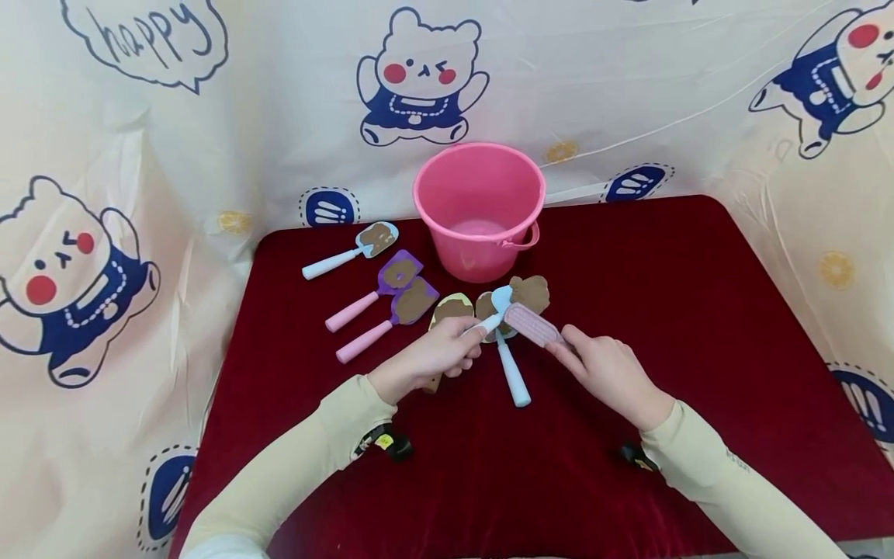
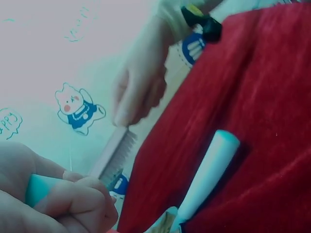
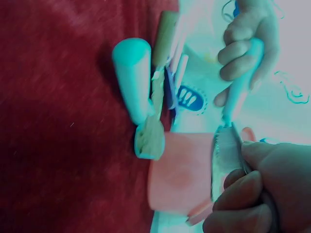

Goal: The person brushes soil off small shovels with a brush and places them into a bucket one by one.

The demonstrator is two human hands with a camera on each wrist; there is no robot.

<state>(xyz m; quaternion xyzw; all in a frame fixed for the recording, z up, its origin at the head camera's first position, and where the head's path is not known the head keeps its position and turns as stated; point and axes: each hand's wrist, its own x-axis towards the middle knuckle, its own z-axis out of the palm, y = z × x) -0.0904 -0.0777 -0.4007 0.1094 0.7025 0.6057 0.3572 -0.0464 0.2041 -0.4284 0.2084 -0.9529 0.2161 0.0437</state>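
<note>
We see the left hand (image 1: 443,347) gripping, by its handle, a small light-blue shovel with brown matter on the blade (image 1: 501,297), raised in front of the round pink plastic bucket (image 1: 466,252). In the right hand (image 1: 609,376), we find, pinched between thumb and fingers, a pale pink bristle brush (image 1: 532,324), its end at the shovel's neck, but we cannot tell surely if they touch. On the dark red velvety cloth (image 1: 698,310) below, we notice a second shovel with light-blue handle (image 1: 514,374).
</note>
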